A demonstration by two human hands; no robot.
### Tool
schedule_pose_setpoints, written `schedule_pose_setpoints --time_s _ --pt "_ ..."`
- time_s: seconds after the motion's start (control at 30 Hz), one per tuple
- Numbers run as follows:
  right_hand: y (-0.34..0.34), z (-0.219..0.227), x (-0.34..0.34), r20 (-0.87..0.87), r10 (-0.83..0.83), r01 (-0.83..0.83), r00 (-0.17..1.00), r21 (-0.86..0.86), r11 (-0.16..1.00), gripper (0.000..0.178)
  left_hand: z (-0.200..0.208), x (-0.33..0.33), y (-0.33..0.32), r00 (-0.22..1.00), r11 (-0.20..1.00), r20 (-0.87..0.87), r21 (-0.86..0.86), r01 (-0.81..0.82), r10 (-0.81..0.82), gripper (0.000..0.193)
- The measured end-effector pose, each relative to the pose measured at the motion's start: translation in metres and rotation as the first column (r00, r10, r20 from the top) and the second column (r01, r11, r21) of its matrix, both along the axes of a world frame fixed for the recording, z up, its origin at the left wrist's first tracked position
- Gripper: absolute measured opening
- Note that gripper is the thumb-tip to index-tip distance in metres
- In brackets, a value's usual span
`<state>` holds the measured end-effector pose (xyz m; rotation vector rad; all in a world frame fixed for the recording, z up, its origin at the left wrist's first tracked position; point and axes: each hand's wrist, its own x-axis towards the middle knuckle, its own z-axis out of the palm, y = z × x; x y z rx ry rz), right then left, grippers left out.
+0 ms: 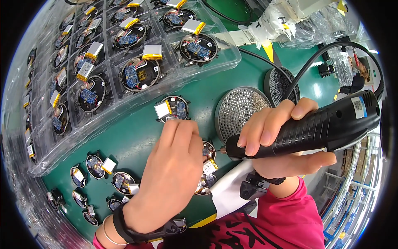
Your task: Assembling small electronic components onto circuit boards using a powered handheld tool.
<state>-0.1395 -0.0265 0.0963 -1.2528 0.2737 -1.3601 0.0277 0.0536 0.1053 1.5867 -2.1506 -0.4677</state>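
Our right hand (269, 124) grips the black electric screwdriver (321, 126), bit pointing nine o'clock at a round housing (209, 150), three o'clock of our left hand (170, 159), whose grasp we cannot tell; likely screwdriving, needing steady alignment next

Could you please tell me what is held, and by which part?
Right hand: black electric screwdriver, by its front half. Left hand: cannot be told; its fingertips are hidden.

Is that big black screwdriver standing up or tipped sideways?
Tipped sideways: the black electric screwdriver stretches across the picture in the right hand, its tip pointing left.
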Motion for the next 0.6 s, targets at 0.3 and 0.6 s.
schedule_pose_setpoints --time_s 0.3,0.6 --pt "0.000 -0.001 -0.001 0.020 0.010 -0.011 1.000 0.027 1.000 0.081 -0.011 0.006 -0.004 0.979 0.995 -0.181 -0.040 0.088 -0.094 0.024" --pt "0.000 0.000 0.001 0.036 -0.012 0.009 0.999 0.092 0.996 0.081 -0.020 0.007 -0.003 0.984 0.979 -0.090 -0.146 0.140 -0.154 0.022"
